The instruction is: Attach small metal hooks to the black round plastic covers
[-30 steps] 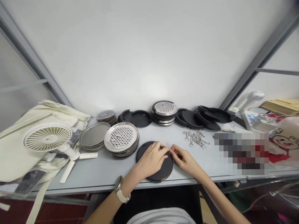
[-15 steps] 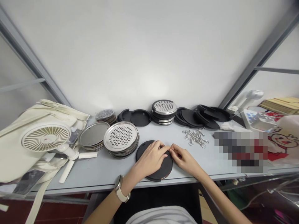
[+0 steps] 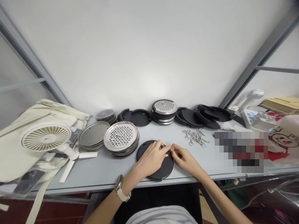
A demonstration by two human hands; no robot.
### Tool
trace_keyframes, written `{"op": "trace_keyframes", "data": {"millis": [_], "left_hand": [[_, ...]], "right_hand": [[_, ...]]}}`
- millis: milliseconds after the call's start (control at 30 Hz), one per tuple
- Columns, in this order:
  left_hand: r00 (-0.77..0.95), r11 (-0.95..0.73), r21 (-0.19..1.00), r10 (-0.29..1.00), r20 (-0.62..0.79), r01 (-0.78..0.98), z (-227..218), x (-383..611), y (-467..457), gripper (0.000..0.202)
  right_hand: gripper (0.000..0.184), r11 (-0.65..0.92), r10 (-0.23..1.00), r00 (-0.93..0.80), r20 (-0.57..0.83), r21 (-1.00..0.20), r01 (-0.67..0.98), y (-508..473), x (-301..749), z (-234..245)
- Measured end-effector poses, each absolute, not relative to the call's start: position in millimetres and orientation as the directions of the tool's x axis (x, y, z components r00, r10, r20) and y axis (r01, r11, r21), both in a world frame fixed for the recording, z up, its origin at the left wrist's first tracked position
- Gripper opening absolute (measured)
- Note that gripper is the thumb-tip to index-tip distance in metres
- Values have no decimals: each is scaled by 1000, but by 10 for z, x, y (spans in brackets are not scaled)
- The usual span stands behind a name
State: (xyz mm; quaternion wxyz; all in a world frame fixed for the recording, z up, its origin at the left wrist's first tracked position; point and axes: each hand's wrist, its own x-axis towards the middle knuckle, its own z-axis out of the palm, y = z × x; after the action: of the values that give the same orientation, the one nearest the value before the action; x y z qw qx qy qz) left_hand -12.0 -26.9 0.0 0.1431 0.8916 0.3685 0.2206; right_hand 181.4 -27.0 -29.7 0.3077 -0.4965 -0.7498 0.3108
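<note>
A round black disc (image 3: pixel 164 169) lies flat on the grey table (image 3: pixel 105 169) near its front edge. My left hand (image 3: pixel 150 160), with a white watch on the wrist, rests on top of the disc, fingers curled toward its far right rim. My right hand (image 3: pixel 184 159) meets it there, thumb and fingers pinched at the rim on something too small to make out. Both hands touch at the fingertips.
A stack of perforated metal discs (image 3: pixel 121 138) and plain metal plates (image 3: pixel 93 135) sit to the left. Black rings (image 3: pixel 140 117), another perforated stack (image 3: pixel 164 110), more black discs (image 3: pixel 201 117) and loose metal clips (image 3: pixel 195 137) lie behind. A white fan (image 3: pixel 45 137) rests on a cream bag at left.
</note>
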Motion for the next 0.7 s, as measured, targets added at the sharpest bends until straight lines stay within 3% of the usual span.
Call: {"op": "trace_keyframes", "data": {"millis": [367, 567, 700], "left_hand": [[641, -693, 428, 713, 285, 580, 4, -107, -272, 30], [612, -685, 371, 728, 309, 628, -4, -91, -270, 25], [600, -674, 368, 738, 308, 641, -19, -91, -257, 19]], "right_hand": [[24, 287, 946, -287, 150, -799, 528, -264, 1817, -312], [29, 234, 964, -222, 150, -872, 430, -257, 1850, -306], [30, 295, 951, -231, 206, -831, 473, -270, 1824, -283]]}}
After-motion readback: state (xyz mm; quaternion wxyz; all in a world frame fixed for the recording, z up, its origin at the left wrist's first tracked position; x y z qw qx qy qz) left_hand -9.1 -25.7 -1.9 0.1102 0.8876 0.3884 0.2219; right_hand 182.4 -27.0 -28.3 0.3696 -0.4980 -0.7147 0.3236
